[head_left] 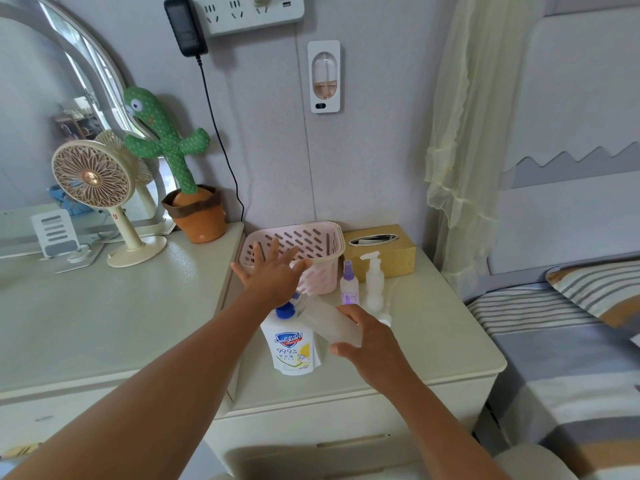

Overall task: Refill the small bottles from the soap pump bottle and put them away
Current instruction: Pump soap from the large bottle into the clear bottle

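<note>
The white soap pump bottle [292, 344] with a blue pump head stands on the nightstand [433, 341]. My left hand [273, 271] is over its pump head with fingers spread straight. My right hand [370, 341] holds a clear small bottle [332, 322], tilted with its mouth toward the pump nozzle. Behind them stand a small spray bottle [348, 284] with a purple top and a small white pump bottle [374, 282]. A small white cap [385, 319] lies beside my right hand.
A pink slotted basket [311, 247] sits at the back of the nightstand next to a gold tissue box [381, 254]. On the dresser to the left are a cactus toy [180, 174] and a desk fan [104, 199]. A bed [571, 341] lies to the right.
</note>
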`<action>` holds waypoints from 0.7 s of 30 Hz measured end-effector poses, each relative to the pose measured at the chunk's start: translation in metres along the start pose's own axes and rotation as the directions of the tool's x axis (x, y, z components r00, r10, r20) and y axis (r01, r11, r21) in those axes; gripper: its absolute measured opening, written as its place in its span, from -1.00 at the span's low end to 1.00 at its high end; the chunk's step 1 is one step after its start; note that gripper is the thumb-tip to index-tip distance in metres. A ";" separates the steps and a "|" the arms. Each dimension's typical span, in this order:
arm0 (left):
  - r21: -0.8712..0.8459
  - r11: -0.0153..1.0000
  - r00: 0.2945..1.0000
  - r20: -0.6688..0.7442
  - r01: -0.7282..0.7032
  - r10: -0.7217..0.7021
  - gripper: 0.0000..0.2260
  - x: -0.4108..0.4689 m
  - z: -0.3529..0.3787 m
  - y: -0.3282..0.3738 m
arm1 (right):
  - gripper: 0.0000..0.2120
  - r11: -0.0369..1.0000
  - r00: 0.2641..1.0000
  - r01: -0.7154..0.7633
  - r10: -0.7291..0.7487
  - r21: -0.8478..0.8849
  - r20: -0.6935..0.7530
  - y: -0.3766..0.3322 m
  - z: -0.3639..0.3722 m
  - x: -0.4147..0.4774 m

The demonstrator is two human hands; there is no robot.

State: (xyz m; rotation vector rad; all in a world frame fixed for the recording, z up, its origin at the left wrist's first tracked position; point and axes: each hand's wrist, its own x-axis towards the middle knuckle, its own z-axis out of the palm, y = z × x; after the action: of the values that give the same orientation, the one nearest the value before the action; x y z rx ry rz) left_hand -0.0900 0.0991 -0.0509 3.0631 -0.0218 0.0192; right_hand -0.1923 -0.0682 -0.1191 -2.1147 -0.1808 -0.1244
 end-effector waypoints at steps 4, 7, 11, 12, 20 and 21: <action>0.008 1.000 1.000 0.009 -0.011 0.011 -0.55 0.000 0.001 0.000 | -0.54 1.000 1.000 -0.002 0.002 -0.008 0.004 0.001 0.002 0.000; -0.008 1.000 1.000 0.026 0.014 -0.014 -0.56 -0.001 0.004 0.000 | -0.55 1.000 1.000 -0.006 0.006 -0.022 0.009 0.001 0.003 0.002; 0.030 1.000 0.999 0.034 0.005 -0.006 -0.57 -0.003 0.005 0.000 | -0.54 1.000 1.000 -0.015 0.015 -0.015 0.015 0.001 0.003 0.000; 0.022 1.000 1.000 0.028 0.005 -0.005 -0.56 -0.002 0.004 0.000 | -0.54 1.000 1.000 -0.016 0.017 -0.010 0.014 0.000 0.003 0.000; 0.016 1.000 1.000 0.004 -0.002 0.002 -0.55 -0.002 -0.002 0.000 | -0.53 1.000 1.000 -0.001 0.001 0.006 0.002 -0.001 0.002 -0.001; 0.016 1.000 1.000 0.006 -0.001 0.001 -0.56 -0.001 -0.001 -0.001 | -0.53 1.000 1.000 -0.002 0.002 0.012 0.001 -0.001 0.002 -0.001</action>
State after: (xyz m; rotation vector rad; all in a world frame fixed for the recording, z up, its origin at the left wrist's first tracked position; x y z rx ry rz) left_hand -0.0911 0.0998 -0.0504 3.0789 -0.0236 0.0097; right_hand -0.1932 -0.0655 -0.1193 -2.1032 -0.1801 -0.1205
